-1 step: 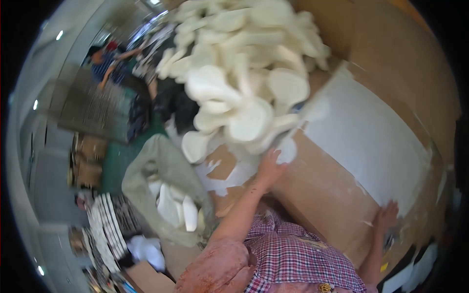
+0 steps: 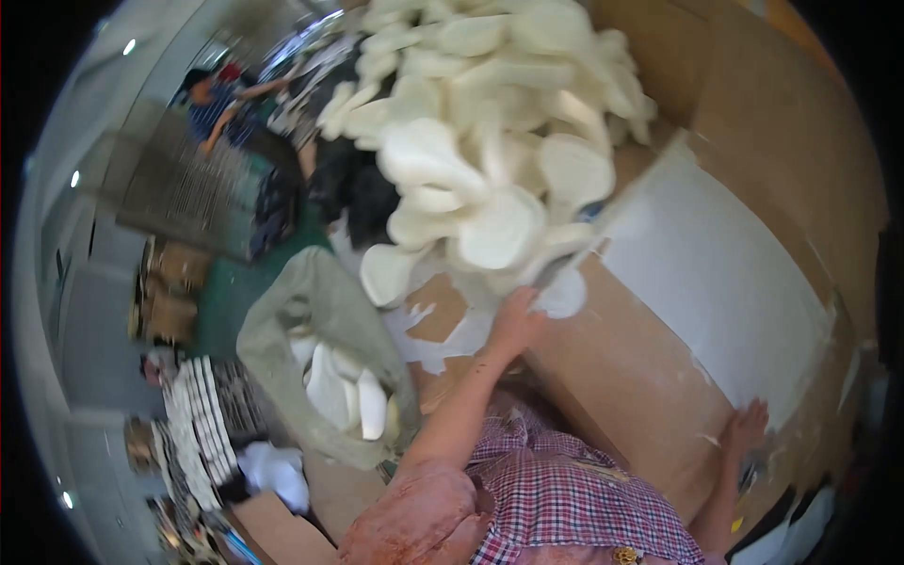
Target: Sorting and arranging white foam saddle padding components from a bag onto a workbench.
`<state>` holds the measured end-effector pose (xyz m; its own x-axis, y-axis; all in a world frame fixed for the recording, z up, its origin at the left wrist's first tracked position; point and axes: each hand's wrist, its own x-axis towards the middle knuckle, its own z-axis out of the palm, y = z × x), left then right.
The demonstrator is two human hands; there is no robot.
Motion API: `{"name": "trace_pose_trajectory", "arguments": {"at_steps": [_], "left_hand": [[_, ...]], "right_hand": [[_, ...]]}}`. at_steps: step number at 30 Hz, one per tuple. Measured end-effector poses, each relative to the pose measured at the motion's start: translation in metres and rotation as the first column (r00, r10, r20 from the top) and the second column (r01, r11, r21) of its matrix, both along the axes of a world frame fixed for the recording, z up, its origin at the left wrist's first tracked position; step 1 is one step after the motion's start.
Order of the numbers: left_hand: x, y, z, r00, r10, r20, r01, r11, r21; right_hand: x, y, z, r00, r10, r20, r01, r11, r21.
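Observation:
A high heap of cream-white, rounded pads (image 2: 504, 226), shaped like insoles, rises in front of me on the table. At its near edge my left hand (image 2: 516, 323) reaches in beside a round-ended pad (image 2: 562, 294), its fingers partly apart and somewhat blurred. Whether they touch a pad, I cannot tell. To the right, my right hand (image 2: 745, 427) rests with fingers spread at the near corner of a large white sheet (image 2: 711, 273). Nothing shows in that hand.
Brown cardboard (image 2: 626, 353) covers the work surface, with a tall cardboard wall (image 2: 782, 122) at the right. An open grey-green sack (image 2: 282, 344) holding several white pads stands at left. Stacked striped material (image 2: 200, 414) lies beyond it. Another person (image 2: 217, 118) works at the far left.
My left hand has shifted slightly left, and its thumb stands out less. The view has turned a little, so the heap sits farther right. The right hand stays by the sheet's corner.

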<state>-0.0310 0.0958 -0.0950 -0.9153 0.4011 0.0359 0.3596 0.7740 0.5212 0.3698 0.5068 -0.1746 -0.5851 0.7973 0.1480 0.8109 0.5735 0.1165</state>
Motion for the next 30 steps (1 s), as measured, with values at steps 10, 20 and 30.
{"name": "trace_pose_trajectory", "arguments": {"at_steps": [10,20,30], "left_hand": [[0.042,-0.414,0.049,0.607,0.790,0.093,-0.793,0.609,0.003],[0.107,-0.521,0.018,0.706,0.666,0.239,-0.670,0.738,-0.078],[0.154,-0.544,0.083,0.453,0.626,0.635,-0.892,0.325,0.315]], "right_hand": [[-0.234,-0.209,0.101,0.874,0.192,-0.447,-0.432,0.728,-0.532],[-0.338,-0.626,0.087,0.458,0.788,-0.412,-0.525,-0.134,-0.840],[-0.339,-0.577,0.250,0.338,0.660,-0.671,-0.857,-0.079,-0.509]]}}
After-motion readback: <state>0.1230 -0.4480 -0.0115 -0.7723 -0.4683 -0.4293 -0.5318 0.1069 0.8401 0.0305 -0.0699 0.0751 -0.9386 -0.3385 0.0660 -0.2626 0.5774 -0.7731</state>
